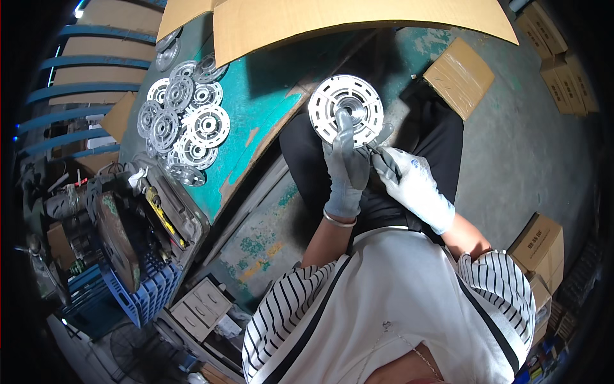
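Note:
A round, silvery metal disc (325,102) with slots around its rim and a ringed hub in the middle is held up over my lap. My left hand (346,163), in a grey-and-white work glove, grips it from below, fingers across its face. My right hand (409,182), gloved alike, is closed beside the disc's lower right edge. A thin, dark tip shows between its fingers at the rim; the rest is hidden, so its kind cannot be made out. On the green worktable to the left lies a heap of similar metal discs (208,126).
A large cardboard box (358,16) spans the far side. The worn green table (256,96) ends left of my legs. A cardboard piece (459,77) lies to the right; cartons (538,243) stand farther right. Machinery (115,230) and a blue crate (144,288) crowd the left.

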Demonstrator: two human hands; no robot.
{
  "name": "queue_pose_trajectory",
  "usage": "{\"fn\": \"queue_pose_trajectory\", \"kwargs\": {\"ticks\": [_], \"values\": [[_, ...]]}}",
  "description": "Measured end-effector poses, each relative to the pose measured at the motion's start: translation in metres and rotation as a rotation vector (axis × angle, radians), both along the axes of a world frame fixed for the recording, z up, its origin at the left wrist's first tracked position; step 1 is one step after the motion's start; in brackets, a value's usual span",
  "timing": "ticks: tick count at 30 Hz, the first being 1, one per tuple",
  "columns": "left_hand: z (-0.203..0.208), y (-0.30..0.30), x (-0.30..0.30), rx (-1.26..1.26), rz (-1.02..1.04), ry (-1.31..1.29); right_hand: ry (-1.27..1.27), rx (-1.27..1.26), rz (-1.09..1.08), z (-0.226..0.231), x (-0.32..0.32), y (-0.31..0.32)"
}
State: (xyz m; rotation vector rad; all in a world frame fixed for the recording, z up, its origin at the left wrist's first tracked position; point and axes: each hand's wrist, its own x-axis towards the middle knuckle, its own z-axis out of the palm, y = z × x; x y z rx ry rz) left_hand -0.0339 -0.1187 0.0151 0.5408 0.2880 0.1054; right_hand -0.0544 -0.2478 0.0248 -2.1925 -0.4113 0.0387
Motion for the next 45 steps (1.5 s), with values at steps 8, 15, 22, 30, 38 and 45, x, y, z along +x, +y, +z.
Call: {"fn": "queue_pose_trajectory", "kwargs": {"ticks": [8,15,22,30,38,45], "values": [[-0.027,0.012,-0.001,0.040,-0.102,0.029,0.421,0.107,-0.021,-0.004,0.003,-0.003],[-0.024,0.007,0.000,0.058,-0.056,0.051,0.227,0.070,0.080,-0.005,0.007,-0.004],[-0.020,0.004,0.004,0.060,-0.021,0.046,0.085,0.038,0.060,-0.017,0.007,0.000],[-0.053,0.015,-0.001,-0.006,-0.034,0.108,0.205,0.193,0.059,-0.024,0.008,-0.001],[-0.054,0.017,-0.008,0.633,0.203,-0.032,0.073,0.221,0.037,-0.029,0.004,0.002],[-0.032,0.030,-0.010,-0.536,-0.101,-0.273,0.245,0.189,-0.009,-0.018,0.004,-0.002]]}}
